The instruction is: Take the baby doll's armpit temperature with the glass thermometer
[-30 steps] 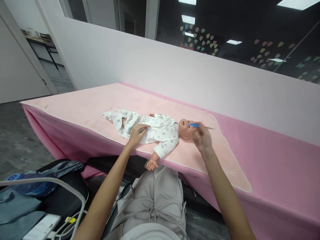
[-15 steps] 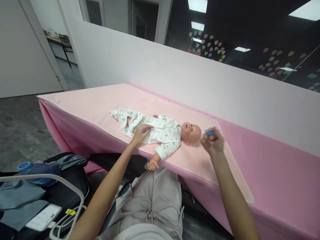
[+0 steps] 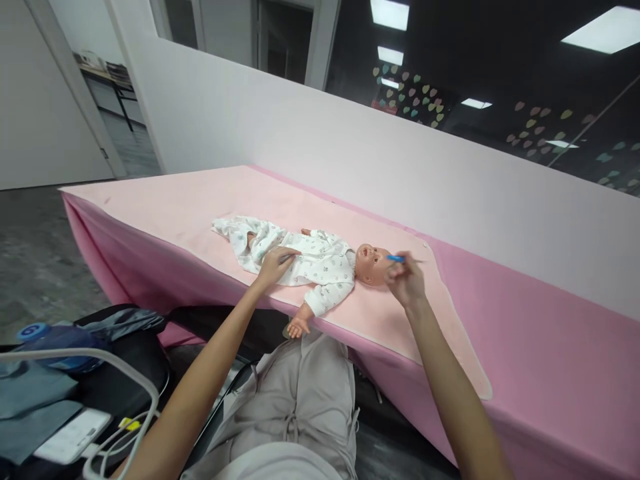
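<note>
Doll (image 3: 327,267): on the mat (image 3: 175,207), centre of the clock.
Head (image 3: 370,267): 3 o'clock.
Left hand (image 3: 274,268): 9 o'clock, on the clothes (image 3: 333,270).
Right hand (image 3: 407,283): 3 o'clock, by the head.
Slim tool (image 3: 395,258): in the right hand.
Wall (image 3: 260,127): 12 o'clock, behind the mat.
Bottle (image 3: 60,343): 8 o'clock.

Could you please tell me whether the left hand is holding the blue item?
No, the right hand holds the blue item near the doll's head.
</note>
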